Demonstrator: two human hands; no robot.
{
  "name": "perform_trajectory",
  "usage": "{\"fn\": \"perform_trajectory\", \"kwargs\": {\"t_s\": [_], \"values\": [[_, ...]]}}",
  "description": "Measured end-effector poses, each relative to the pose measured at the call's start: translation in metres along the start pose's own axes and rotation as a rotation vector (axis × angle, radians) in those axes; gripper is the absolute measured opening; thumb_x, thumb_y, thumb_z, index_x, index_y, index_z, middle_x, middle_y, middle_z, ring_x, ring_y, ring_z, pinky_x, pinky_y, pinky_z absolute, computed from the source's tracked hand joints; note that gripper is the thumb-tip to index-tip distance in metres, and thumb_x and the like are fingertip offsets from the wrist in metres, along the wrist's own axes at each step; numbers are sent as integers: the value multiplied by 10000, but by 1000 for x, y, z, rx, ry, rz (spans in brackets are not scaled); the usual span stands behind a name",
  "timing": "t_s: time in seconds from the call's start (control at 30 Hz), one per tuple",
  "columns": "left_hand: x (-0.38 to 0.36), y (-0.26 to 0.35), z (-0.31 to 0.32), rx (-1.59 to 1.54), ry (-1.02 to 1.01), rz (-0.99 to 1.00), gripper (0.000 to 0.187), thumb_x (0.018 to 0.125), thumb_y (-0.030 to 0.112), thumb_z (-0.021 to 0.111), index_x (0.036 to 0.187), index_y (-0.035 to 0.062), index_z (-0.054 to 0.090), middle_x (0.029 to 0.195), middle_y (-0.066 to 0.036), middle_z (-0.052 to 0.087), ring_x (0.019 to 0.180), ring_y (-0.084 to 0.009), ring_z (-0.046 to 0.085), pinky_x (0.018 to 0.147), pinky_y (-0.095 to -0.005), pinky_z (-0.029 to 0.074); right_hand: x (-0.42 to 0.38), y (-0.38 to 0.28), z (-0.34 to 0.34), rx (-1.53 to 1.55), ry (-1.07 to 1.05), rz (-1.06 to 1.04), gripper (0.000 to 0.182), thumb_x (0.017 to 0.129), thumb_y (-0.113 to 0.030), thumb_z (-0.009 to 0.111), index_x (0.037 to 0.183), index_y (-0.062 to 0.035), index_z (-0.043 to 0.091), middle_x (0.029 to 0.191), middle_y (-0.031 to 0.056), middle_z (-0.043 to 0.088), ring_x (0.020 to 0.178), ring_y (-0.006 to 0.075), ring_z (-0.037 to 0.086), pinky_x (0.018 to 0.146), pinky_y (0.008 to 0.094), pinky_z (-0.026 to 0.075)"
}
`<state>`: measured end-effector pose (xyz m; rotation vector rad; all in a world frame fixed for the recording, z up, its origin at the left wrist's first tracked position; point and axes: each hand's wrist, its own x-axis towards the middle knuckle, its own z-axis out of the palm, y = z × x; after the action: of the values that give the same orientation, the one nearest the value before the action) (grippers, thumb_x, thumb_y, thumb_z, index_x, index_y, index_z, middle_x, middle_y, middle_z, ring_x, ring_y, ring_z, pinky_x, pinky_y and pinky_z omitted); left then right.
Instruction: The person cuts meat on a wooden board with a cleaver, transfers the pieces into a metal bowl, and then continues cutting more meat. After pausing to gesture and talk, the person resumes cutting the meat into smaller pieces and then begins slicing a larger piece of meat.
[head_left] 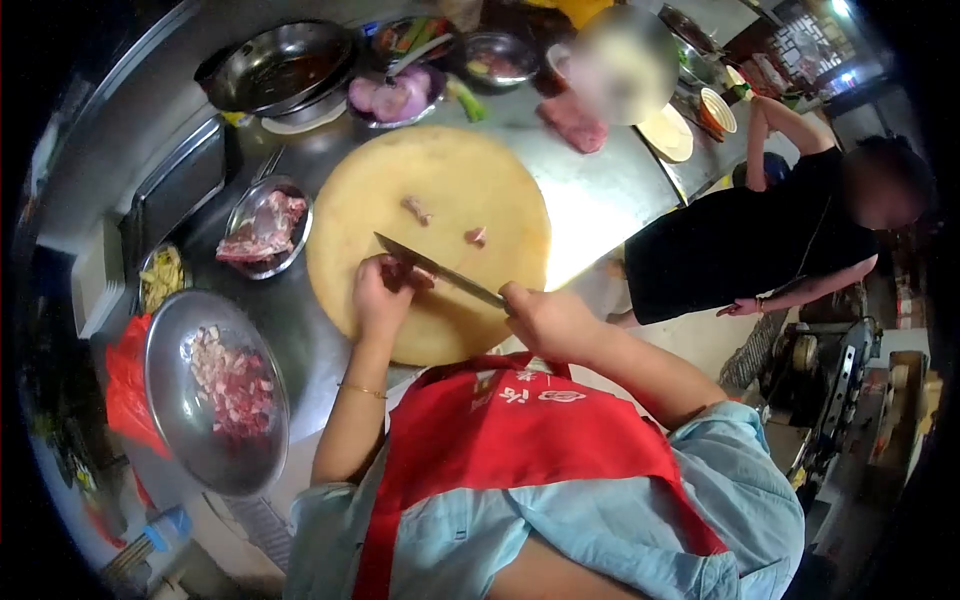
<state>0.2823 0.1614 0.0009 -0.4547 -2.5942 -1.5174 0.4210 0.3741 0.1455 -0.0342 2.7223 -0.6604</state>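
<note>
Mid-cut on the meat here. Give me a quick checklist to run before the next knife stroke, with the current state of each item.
1. Right hand grips the knife handle: ok.
2. Left hand pins the meat piece on the cutting board: ok.
3. Left fingertips clear of the blade: cannot tell, they sit right beside it.
4. Board space ahead of the blade: ok, only two small scraps lie farther out.
5. Tray of cut meat close to the left hand: ok.
6. Other person away from the board: ok.
</note>
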Motion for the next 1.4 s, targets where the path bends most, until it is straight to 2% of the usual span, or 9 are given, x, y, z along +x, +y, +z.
{"fn": "perform_trajectory", "kwargs": {"t_s": [0.27,0.4,0.8,0.93,1.07,1.1,1.2,1.27,1.4], "values": [[-1,2,-1,-402,-251,-242,613,781,93,766,1269,-41,420,1179,-154,564,1069,-252,561,943,-375,470,4,14,15,126,6,-81,304,868,-178,514,1143,-55,469,817,224,628,814,410,638,695,468,508],[16,-110,22,-185,-149,17,425,781,-123,595,1179,-48,468,1122,-144,571,966,-232,590,849,-343,522,26,11,23,173,86,-106,360,800,-149,566,1128,-40,468,789,216,625,768,419,627,688,497,486],[10,-42,5,123,-94,82,429,738,162,758,1072,-44,584,890,-156,633,763,-274,603,714,-351,508,41,11,29,161,130,-118,251,830,-137,502,1049,-23,544,906,229,638,869,406,634,759,477,492],[11,-40,5,74,-164,-26,358,736,-96,562,1088,-67,501,983,-168,601,895,-254,599,860,-350,482,26,-8,-8,209,-2,-49,276,809,-157,545,1040,-14,497,847,231,626,811,412,630,716,479,490],[9,-28,3,137,-174,-57,325,743,136,712,983,-50,596,978,-226,626,856,-347,606,782,-415,499,40,-9,12,494,79,28,358,930,-288,433,1154,-44,569,1113,249,600,987,416,591,876,452,469],[9,-41,9,21,-198,-18,413,724,-95,600,1126,-62,510,1032,-160,606,940,-260,593,876,-350,477,40,-7,12,423,-17,17,411,949,-338,394,1158,-48,596,1164,250,580,1051,410,565,933,452,436],[5,-33,15,-48,-49,-85,291,697,-47,634,975,-55,548,904,-156,603,802,-249,608,741,-361,520,39,21,50,126,75,-170,255,847,-152,504,1066,-24,520,863,206,630,783,410,630,720,471,496],[4,-24,14,-147,-81,-138,274,696,-21,678,946,-36,568,875,-150,633,734,-229,621,689,-347,528,41,11,34,124,-120,35,357,931,-287,392,1124,-45,569,1041,240,611,960,425,583,880,480,436],[6,-6,10,216,-129,123,218,714,133,711,843,21,576,791,-162,635,725,-348,611,670,-430,496,114,6,91,333,530,-19,324,845,-187,525,1126,-26,518,880,207,630,752,390,635,648,491,495]]}}
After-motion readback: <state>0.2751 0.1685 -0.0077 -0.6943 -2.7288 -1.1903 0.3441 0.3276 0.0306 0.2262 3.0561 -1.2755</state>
